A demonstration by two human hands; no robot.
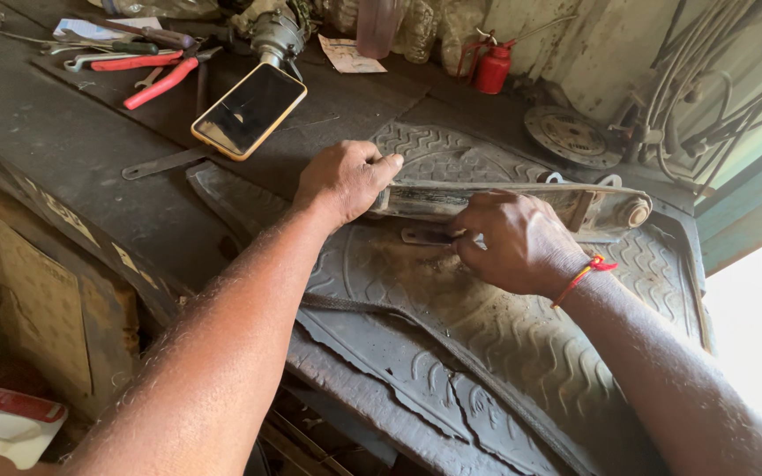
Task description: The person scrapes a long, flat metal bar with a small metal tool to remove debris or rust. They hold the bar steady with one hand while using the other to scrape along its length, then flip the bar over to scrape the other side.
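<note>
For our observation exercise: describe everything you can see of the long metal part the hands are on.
The metal part is a long, flat, grimy grey bar with a round bushing at its right end. It lies lengthwise across a ribbed rubber mat. The left hand grips its left end; the right hand covers its middle from the near side.

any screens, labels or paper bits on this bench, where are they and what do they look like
Phone: behind the left hand, flat rectangle, dark screen, yellow-orange case.
Paper slip: rear of the bench, pale, creased, faint print.
White paper: far left under tools.
Cardboard: below the bench edge, brown.
</note>
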